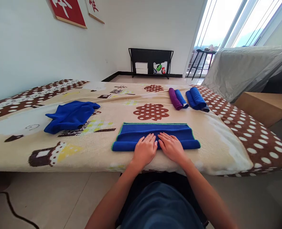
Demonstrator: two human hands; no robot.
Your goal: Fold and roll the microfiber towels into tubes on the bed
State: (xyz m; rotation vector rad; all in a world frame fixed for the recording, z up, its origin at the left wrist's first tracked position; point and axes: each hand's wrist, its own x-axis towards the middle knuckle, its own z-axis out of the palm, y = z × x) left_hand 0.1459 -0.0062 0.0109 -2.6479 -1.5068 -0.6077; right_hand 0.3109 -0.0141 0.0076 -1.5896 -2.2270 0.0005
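Note:
A blue towel with green stitched edges lies spread in front of me, its near edge folded or rolled over into a thick band. My left hand rests flat on the middle of that band, fingers stretched forward. Close beside it, my right hand lies flat on the same band with its fingers extended. Neither hand grips anything. To the left is a crumpled blue cloth. Farther back on the right lie a purple towel roll, a narrow blue roll touching it, and thicker rolled blue towels.
The towels lie on a bed with a patterned beige blanket and a brown dotted border. A cardboard box and a plastic-covered piece of furniture stand to the right. Against the far wall is a black rack.

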